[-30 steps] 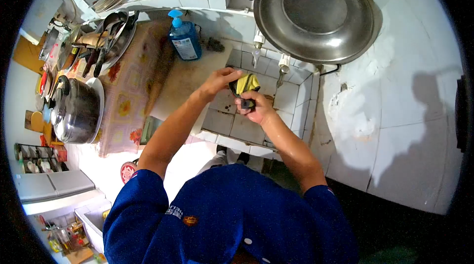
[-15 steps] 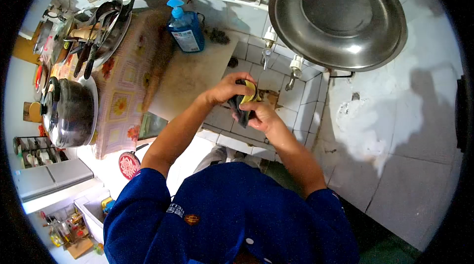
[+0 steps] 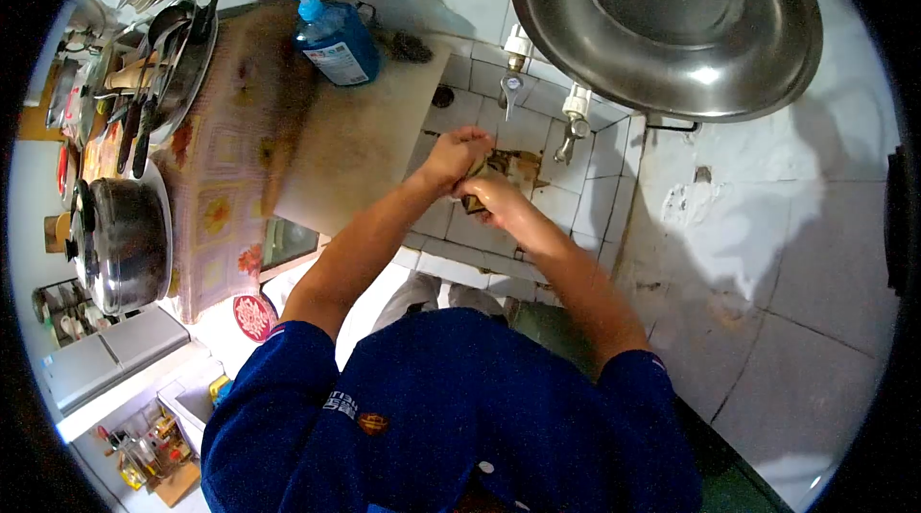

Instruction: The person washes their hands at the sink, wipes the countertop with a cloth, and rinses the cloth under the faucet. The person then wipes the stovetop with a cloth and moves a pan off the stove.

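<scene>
Jutting between right hand [image 3: 497, 194] and wok [image 3: 667, 23], two taps [image 3: 575, 115] overhang the sink [image 3: 564, 204].

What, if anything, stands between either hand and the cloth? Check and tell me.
Nothing visible: the left hand and right hand already grip the cloth, mostly hiding it, over the tiled sink.

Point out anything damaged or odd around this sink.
In the sink, a jagged brown patch breaks up the white tiles; whether it is damage or dirt, I cannot tell. On the pale tiled surface to the right, a dark spot adjoins a rough, flaky-looking patch.
</scene>
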`<state>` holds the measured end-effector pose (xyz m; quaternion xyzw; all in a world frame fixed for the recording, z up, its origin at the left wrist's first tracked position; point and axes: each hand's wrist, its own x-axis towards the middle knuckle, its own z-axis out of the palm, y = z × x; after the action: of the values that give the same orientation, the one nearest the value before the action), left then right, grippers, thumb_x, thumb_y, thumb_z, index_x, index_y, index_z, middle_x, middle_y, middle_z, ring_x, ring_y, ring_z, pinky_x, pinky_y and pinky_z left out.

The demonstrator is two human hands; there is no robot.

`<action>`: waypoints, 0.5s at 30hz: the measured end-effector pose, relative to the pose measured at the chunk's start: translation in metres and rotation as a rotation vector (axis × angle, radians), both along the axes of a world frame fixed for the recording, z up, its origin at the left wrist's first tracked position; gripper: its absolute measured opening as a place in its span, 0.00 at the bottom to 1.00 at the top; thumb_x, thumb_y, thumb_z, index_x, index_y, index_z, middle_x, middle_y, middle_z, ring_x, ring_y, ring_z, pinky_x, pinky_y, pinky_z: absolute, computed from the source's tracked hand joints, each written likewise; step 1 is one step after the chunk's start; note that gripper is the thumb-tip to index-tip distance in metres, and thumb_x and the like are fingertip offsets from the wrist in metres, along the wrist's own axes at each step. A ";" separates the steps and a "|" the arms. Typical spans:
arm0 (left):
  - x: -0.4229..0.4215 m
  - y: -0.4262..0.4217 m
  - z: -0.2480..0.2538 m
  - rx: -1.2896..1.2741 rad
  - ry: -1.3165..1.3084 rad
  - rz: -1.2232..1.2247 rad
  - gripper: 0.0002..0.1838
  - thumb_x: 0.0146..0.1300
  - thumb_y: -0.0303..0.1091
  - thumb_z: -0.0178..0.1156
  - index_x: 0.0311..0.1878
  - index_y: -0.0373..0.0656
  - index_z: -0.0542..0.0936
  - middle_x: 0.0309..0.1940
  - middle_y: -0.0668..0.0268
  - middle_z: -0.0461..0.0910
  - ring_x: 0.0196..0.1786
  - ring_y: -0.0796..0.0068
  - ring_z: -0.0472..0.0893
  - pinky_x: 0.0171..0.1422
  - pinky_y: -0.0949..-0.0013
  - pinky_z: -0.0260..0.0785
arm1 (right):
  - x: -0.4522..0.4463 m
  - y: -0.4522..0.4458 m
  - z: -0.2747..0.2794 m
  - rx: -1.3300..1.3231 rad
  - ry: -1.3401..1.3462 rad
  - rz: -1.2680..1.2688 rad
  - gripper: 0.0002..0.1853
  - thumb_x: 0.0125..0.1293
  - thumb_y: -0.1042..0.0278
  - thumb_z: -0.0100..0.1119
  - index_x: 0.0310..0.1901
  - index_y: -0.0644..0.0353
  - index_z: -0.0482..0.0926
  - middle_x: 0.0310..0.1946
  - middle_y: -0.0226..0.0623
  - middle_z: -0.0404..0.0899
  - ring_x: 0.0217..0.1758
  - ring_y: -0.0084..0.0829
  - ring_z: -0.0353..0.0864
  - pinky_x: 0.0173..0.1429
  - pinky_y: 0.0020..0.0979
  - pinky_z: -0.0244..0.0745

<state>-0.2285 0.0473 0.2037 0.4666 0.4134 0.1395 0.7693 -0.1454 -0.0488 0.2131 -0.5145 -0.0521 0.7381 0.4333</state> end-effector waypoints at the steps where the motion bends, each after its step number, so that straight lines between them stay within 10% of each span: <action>1: 0.002 -0.001 -0.010 0.082 0.070 -0.002 0.12 0.61 0.36 0.60 0.43 0.38 0.80 0.36 0.66 0.81 0.37 0.77 0.77 0.43 0.70 0.70 | 0.004 0.007 -0.002 -0.052 -0.330 0.242 0.10 0.49 0.65 0.66 0.31 0.60 0.79 0.23 0.37 0.79 0.19 0.30 0.75 0.20 0.32 0.68; 6: 0.012 0.003 -0.077 0.400 0.357 0.077 0.14 0.60 0.36 0.59 0.42 0.35 0.80 0.37 0.57 0.81 0.39 0.66 0.79 0.46 0.65 0.71 | -0.009 0.010 -0.064 0.356 -1.197 0.555 0.10 0.55 0.63 0.64 0.28 0.61 0.78 0.21 0.36 0.77 0.23 0.33 0.77 0.25 0.35 0.69; 9: 0.008 -0.003 -0.053 0.406 0.424 0.133 0.14 0.60 0.38 0.59 0.42 0.36 0.80 0.37 0.50 0.82 0.40 0.60 0.81 0.47 0.62 0.71 | -0.017 0.007 -0.080 0.252 -1.358 0.297 0.10 0.55 0.65 0.64 0.28 0.63 0.77 0.23 0.36 0.78 0.23 0.37 0.77 0.31 0.36 0.71; 11: -0.001 0.001 -0.017 0.394 0.494 0.125 0.15 0.61 0.40 0.59 0.43 0.37 0.80 0.39 0.51 0.82 0.41 0.61 0.81 0.48 0.61 0.72 | -0.009 0.008 -0.086 0.375 -0.937 0.266 0.09 0.55 0.69 0.63 0.33 0.64 0.76 0.24 0.36 0.76 0.22 0.32 0.75 0.27 0.32 0.71; 12: -0.015 0.012 -0.012 0.050 0.144 0.046 0.18 0.61 0.44 0.60 0.46 0.38 0.79 0.42 0.51 0.81 0.42 0.60 0.81 0.51 0.60 0.72 | -0.005 0.007 -0.082 0.406 -0.794 0.255 0.09 0.55 0.70 0.62 0.34 0.64 0.75 0.25 0.36 0.76 0.22 0.30 0.75 0.26 0.31 0.70; 14: -0.023 0.021 0.003 -0.294 -0.208 -0.044 0.22 0.62 0.47 0.60 0.49 0.39 0.77 0.46 0.50 0.80 0.44 0.60 0.80 0.54 0.58 0.72 | 0.000 -0.006 -0.027 0.120 0.483 0.092 0.15 0.57 0.68 0.62 0.42 0.65 0.71 0.24 0.33 0.72 0.18 0.22 0.69 0.19 0.22 0.63; 15: -0.027 0.018 0.016 -0.313 -0.424 -0.126 0.28 0.60 0.55 0.59 0.53 0.40 0.75 0.49 0.51 0.78 0.49 0.57 0.78 0.57 0.56 0.69 | -0.006 -0.012 -0.006 0.116 0.485 0.094 0.15 0.57 0.68 0.62 0.42 0.65 0.71 0.24 0.33 0.72 0.18 0.22 0.69 0.19 0.22 0.63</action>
<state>-0.2557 0.0653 0.2197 0.3272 0.2299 0.1204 0.9086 -0.1511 -0.0605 0.2076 -0.2937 -0.0129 0.8551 0.4271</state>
